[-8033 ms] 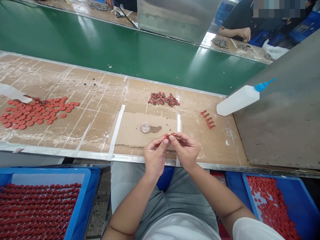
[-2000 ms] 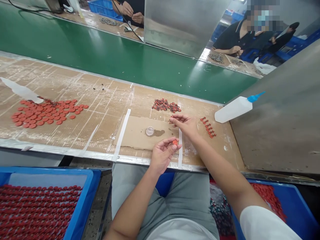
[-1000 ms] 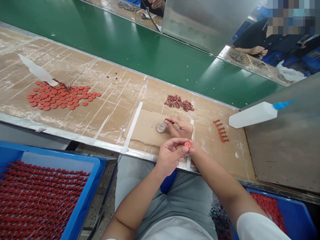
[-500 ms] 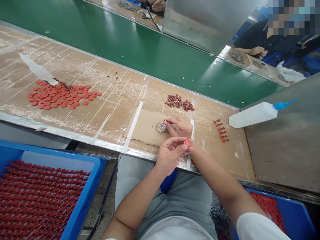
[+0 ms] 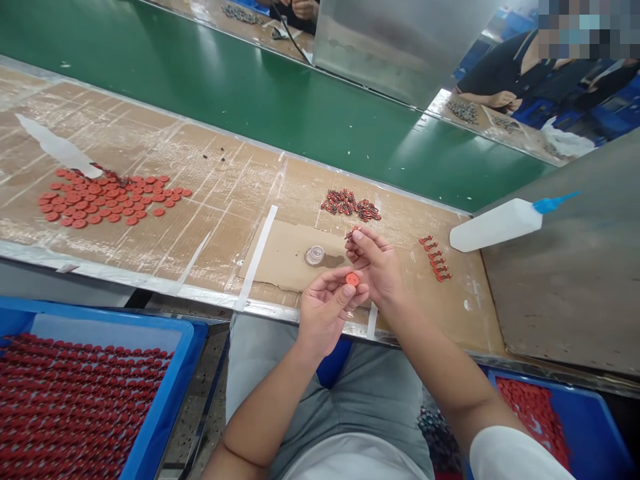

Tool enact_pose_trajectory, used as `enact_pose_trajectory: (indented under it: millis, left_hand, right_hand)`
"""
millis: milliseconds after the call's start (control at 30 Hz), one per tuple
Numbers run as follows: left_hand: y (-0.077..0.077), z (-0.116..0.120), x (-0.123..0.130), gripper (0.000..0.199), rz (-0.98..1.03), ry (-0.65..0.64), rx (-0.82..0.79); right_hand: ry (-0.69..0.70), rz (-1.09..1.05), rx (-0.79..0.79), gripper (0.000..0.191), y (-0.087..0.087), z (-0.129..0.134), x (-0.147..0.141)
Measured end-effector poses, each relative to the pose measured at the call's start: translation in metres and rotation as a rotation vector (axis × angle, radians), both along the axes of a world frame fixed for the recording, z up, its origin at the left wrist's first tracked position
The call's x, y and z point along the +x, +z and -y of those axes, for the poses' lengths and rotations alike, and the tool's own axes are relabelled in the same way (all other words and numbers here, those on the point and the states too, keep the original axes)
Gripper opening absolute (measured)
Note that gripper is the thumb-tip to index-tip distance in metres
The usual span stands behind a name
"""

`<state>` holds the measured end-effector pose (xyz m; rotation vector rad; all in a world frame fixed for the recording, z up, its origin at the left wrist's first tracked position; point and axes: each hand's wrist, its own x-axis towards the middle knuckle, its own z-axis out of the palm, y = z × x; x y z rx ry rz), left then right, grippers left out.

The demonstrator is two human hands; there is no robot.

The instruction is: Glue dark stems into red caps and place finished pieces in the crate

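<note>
Between thumb and fingers of my left hand [image 5: 325,310] is a flat red disc [image 5: 353,279] with small holes, facing up. Just above and to its right, my right hand [image 5: 377,263] pinches a small dark-and-red part [image 5: 350,234], its exact shape too small to make out. A small clear round cup [image 5: 315,255] stands on the cardboard sheet [image 5: 280,250], left of my right hand. Beyond the hands lies a pile of small red-and-black parts [image 5: 345,202]. To the right, several joined red pieces [image 5: 436,260] are lined up in a row.
At the left, many red discs [image 5: 90,200] are spread beside a white bottle [image 5: 60,150]. Another white bottle with a blue nozzle [image 5: 495,225] leans by the metal panel [image 5: 565,267]. Blue trays [image 5: 187,333] of red pieces flank my legs. Co-workers sit across the green belt [image 5: 250,100].
My right hand has drawn back from the clear cup toward the disc, still pinching the small part. The left hand keeps the red disc. The whole view has shifted slightly.
</note>
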<state>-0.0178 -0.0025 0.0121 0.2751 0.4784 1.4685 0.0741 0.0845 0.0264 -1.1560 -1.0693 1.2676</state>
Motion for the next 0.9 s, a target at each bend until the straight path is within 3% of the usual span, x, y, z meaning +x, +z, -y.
enact_pose_trajectory:
  millis: [167, 433, 900]
  left_hand:
    - [-0.002, -0.004, -0.002, 0.023, -0.038, 0.077, -0.058]
    - [-0.004, -0.006, -0.002, 0.022, -0.048, 0.11, -0.053]
    - [-0.007, -0.007, 0.0, 0.02, -0.073, 0.156, -0.063]
  right_hand:
    - [-0.047, 0.029, 0.081, 0.022, 0.015, 0.021, 0.01]
    - [-0.085, 0.103, 0.267, 0.017, 0.015, 0.053, 0.008]
    - [-0.075, 0.261, 0.383, 0.022, 0.013, 0.06, 0.01]
